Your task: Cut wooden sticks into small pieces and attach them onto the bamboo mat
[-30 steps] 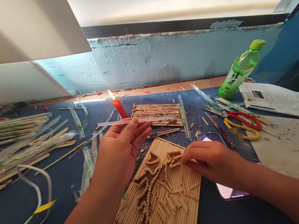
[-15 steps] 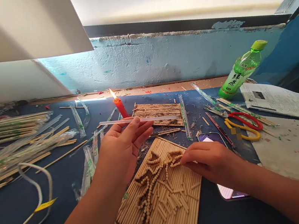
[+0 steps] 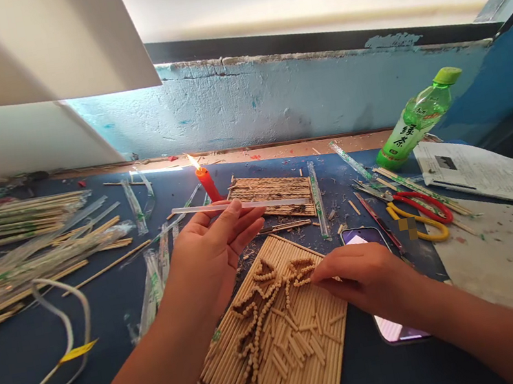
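Note:
My left hand (image 3: 211,255) holds a long clear glue stick (image 3: 268,202) level, pinched between thumb and fingers, just in front of a lit red candle (image 3: 206,182). My right hand (image 3: 362,279) rests with curled fingers on the right edge of a bamboo stick mat (image 3: 275,359), its fingertips pinched at the small beaded pieces (image 3: 299,271) glued there. A pattern of beads and short stick bits (image 3: 260,329) covers the mat's middle. What the right fingertips hold is too small to see.
A second stick mat (image 3: 271,197) lies behind the candle. A phone (image 3: 381,322) lies under my right wrist. Red and yellow scissors (image 3: 420,214), a green bottle (image 3: 416,119), papers (image 3: 484,173) are at right. Wrapped chopsticks (image 3: 16,222) and a white cable (image 3: 56,317) are at left.
Almost nothing has moved. The view has shifted slightly, and my left hand with the glue stick sits a touch further right.

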`<state>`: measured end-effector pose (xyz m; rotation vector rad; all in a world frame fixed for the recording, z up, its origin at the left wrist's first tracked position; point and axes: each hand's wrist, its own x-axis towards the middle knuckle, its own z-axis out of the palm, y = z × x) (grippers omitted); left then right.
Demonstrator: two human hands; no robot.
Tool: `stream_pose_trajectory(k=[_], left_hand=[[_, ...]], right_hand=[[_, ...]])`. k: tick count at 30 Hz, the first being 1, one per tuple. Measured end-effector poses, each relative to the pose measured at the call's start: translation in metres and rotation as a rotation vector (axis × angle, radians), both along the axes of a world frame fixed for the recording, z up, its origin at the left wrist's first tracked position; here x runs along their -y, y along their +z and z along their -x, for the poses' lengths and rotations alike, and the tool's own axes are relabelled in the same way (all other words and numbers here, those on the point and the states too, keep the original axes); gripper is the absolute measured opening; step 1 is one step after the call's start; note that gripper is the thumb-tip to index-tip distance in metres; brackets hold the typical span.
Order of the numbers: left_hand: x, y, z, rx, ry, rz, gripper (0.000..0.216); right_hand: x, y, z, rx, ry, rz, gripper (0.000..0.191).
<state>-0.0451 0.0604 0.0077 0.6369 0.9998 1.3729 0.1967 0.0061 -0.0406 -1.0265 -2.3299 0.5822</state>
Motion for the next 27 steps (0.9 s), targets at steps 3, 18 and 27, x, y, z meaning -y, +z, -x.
stream_pose_trajectory(k=[3,18,27], left_hand=[[0.0,0.0,0.0,0.004,-0.006,-0.008,0.015],[-0.001,0.0,-0.001,0.022,0.02,0.015,0.013],[-0.006,0.011,0.008,0.077,0.038,0.047,0.004]], right_hand=[[0.0,-0.001,0.0,0.004,0.004,0.003,0.011],[0.001,0.011,0.001,0.002,-0.088,-0.036,0.005],[-0.004,0.035,-0.019,-0.211,-0.55,0.038,0.017]])
